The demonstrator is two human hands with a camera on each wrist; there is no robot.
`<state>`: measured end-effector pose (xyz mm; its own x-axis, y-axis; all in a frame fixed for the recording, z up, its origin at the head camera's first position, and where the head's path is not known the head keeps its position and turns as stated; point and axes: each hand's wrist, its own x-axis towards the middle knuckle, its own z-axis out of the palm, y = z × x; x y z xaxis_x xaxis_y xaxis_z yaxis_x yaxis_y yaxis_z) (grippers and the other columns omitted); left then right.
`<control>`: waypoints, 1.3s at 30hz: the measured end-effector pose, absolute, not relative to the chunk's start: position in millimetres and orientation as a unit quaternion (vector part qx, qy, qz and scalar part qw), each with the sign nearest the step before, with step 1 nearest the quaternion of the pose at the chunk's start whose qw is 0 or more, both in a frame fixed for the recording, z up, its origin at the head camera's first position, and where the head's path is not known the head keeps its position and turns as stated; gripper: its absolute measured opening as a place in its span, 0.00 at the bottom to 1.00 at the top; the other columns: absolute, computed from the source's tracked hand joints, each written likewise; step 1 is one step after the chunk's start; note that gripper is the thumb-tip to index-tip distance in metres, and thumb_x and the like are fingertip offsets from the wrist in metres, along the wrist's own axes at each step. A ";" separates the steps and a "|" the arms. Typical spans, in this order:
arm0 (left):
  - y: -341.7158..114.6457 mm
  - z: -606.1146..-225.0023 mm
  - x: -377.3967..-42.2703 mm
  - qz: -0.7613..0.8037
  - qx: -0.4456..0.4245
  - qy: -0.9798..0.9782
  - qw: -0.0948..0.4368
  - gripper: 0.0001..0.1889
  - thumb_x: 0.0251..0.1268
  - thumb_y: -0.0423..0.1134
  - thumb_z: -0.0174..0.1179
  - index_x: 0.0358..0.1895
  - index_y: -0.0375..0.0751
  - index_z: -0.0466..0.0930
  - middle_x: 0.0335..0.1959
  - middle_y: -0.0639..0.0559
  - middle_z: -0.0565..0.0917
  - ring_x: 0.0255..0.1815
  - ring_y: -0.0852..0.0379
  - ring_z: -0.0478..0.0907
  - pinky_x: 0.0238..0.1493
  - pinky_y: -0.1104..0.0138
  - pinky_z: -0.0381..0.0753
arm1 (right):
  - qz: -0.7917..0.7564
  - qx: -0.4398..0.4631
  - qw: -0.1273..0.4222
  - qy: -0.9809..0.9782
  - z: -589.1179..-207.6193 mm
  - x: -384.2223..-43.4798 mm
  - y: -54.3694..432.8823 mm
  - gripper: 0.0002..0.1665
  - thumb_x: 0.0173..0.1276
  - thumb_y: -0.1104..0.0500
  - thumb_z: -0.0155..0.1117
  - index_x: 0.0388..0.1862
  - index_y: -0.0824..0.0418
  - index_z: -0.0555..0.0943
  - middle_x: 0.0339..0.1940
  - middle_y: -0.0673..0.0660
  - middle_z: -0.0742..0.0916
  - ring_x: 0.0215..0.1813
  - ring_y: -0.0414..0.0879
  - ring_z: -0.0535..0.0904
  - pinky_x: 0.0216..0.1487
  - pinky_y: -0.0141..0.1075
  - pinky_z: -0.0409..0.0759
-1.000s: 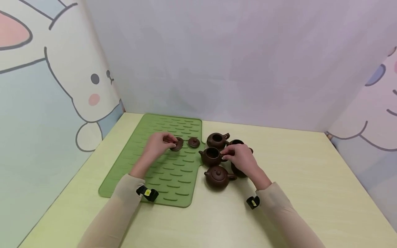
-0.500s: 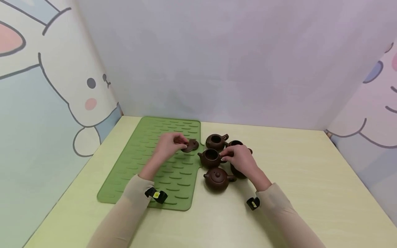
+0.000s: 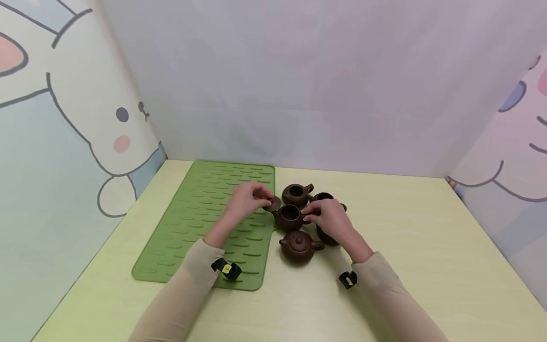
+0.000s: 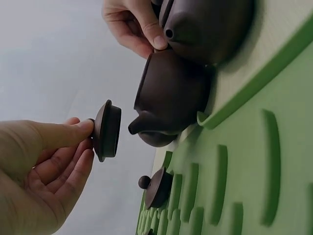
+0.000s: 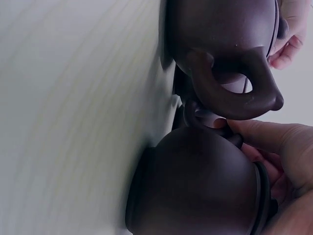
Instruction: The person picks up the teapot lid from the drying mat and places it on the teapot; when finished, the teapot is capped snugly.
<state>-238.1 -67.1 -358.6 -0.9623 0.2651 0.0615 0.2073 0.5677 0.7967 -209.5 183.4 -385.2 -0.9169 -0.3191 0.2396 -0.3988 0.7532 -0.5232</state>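
Observation:
My left hand [image 3: 249, 200] pinches a dark brown teapot lid [image 4: 108, 131] by its knob. The lid hangs in the air, tilted in the left wrist view, beside the spout of a lidless teapot [image 3: 285, 220] and apart from it. Thumb and fingertips of my right hand [image 3: 332, 219] pinch that teapot's handle [image 5: 195, 117]. A lidded teapot [image 3: 297, 251] stands just in front of it. Behind it is another open teapot [image 3: 292, 196]. A second lid [image 4: 159, 188] lies knob up on the green mat [image 3: 201, 228]; in the head view the left hand hides it.
Two more brown teapots stand on the right, one open teapot [image 3: 323, 195] farther back and one teapot [image 3: 327, 236] nearer, partly under the right hand. The pale wooden table [image 3: 419, 237] reaches right. Printed walls [image 3: 299, 95] enclose the back and sides.
My left hand has carried the lid rightward across the mat, past the second lid, to the open teapot's spout. My right hand has kept its grip on the handle.

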 end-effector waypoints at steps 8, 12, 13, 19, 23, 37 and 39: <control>-52.8 -359.7 -237.5 0.459 0.150 0.875 0.044 0.07 0.61 0.32 0.69 0.42 0.43 0.87 0.41 0.48 0.89 0.42 0.55 0.85 0.44 0.65 0.85 | 0.288 0.189 0.062 -0.937 -385.0 -210.2 182.2 0.06 0.59 0.63 0.76 0.36 0.55 0.91 0.36 0.51 0.92 0.42 0.47 0.87 0.42 0.41 0.85; -46.2 -360.5 -237.1 0.460 0.166 0.871 0.042 0.07 0.61 0.32 0.69 0.41 0.43 0.87 0.41 0.48 0.89 0.42 0.55 0.85 0.43 0.66 0.85 | 0.287 0.189 0.059 -0.937 -384.6 -210.5 182.3 0.06 0.59 0.63 0.75 0.36 0.55 0.91 0.36 0.51 0.92 0.42 0.46 0.87 0.40 0.39 0.85; -44.5 -360.9 -237.0 0.459 0.168 0.871 0.041 0.06 0.61 0.32 0.69 0.41 0.43 0.87 0.40 0.49 0.89 0.42 0.55 0.85 0.43 0.66 0.85 | 0.288 0.189 0.059 -0.937 -384.5 -210.4 182.3 0.06 0.59 0.63 0.75 0.36 0.55 0.91 0.36 0.51 0.92 0.42 0.46 0.87 0.40 0.39 0.85; -35.8 -363.5 -236.0 0.444 0.174 0.878 0.037 0.06 0.61 0.33 0.70 0.40 0.43 0.87 0.39 0.50 0.89 0.42 0.56 0.85 0.43 0.66 0.85 | 0.293 0.189 0.057 -0.936 -383.4 -209.9 181.8 0.06 0.59 0.63 0.75 0.36 0.56 0.91 0.36 0.52 0.92 0.41 0.46 0.87 0.39 0.39 0.85; -32.5 -365.3 -236.1 0.435 0.178 0.882 0.036 0.06 0.61 0.33 0.70 0.40 0.43 0.87 0.39 0.50 0.89 0.41 0.56 0.85 0.43 0.67 0.85 | 0.291 0.192 0.057 -0.936 -383.2 -209.6 181.7 0.06 0.59 0.63 0.75 0.37 0.57 0.91 0.36 0.52 0.92 0.41 0.47 0.87 0.39 0.39 0.85; -22.8 -368.3 -235.3 0.402 0.193 0.894 0.045 0.04 0.61 0.32 0.69 0.38 0.44 0.86 0.36 0.51 0.88 0.40 0.57 0.84 0.44 0.66 0.85 | 0.291 0.188 0.059 -0.936 -382.5 -210.8 183.0 0.06 0.59 0.62 0.75 0.36 0.57 0.91 0.35 0.52 0.92 0.41 0.47 0.87 0.39 0.39 0.85; -21.4 -368.0 -235.0 0.397 0.194 0.896 0.043 0.05 0.61 0.32 0.69 0.38 0.44 0.86 0.37 0.52 0.88 0.40 0.57 0.84 0.44 0.66 0.85 | 0.291 0.188 0.059 -0.936 -382.6 -210.9 183.4 0.06 0.59 0.62 0.75 0.36 0.57 0.91 0.35 0.52 0.92 0.41 0.47 0.87 0.40 0.40 0.85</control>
<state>-235.0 -21.4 -368.0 -0.9210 0.3821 0.0762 0.3133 0.6100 0.7278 -210.9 183.4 -382.6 -0.9222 -0.3176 0.2204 -0.3866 0.7602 -0.5221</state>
